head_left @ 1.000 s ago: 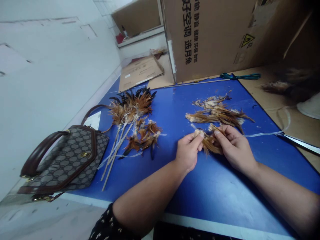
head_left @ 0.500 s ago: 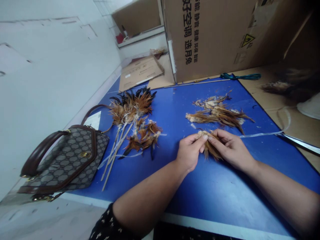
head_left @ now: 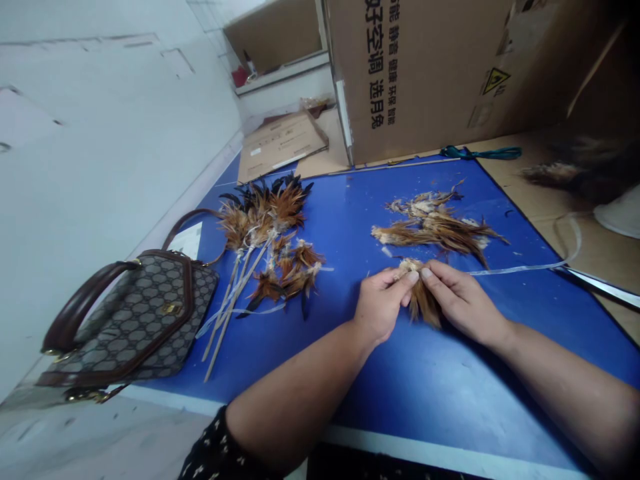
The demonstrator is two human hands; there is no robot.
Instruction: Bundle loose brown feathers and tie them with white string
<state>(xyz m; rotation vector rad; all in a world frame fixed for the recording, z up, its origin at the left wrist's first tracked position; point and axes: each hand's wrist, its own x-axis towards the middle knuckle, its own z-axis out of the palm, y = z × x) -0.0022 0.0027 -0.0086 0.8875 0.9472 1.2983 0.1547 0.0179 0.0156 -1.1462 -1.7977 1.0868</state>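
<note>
A bunch of brown feathers (head_left: 425, 303) is pinched between both hands, its pale quill ends up and its tips pointing down. My left hand (head_left: 383, 300) grips it from the left, thumb on the quill end. From the right, my right hand (head_left: 460, 293) closes thumb and fingers on the same bunch; its fingertips are partly hidden. Just beyond the hands lies a heap of loose brown feathers (head_left: 435, 230). Off to the left are feather bundles on thin sticks (head_left: 260, 213), with several small feather tufts (head_left: 290, 270) beside them.
A patterned handbag (head_left: 150, 313) stands at the left edge of the blue table (head_left: 345, 373). A large cardboard box (head_left: 425, 80) rises at the back, near flat cardboard (head_left: 280, 143) and a teal ribbon (head_left: 480, 153). A clear strip (head_left: 530, 268) runs right of my hands.
The feather bunch has turned so its tips hang more straight down. My right hand's fingers have closed in more around it, while the left hand has shifted only slightly.
</note>
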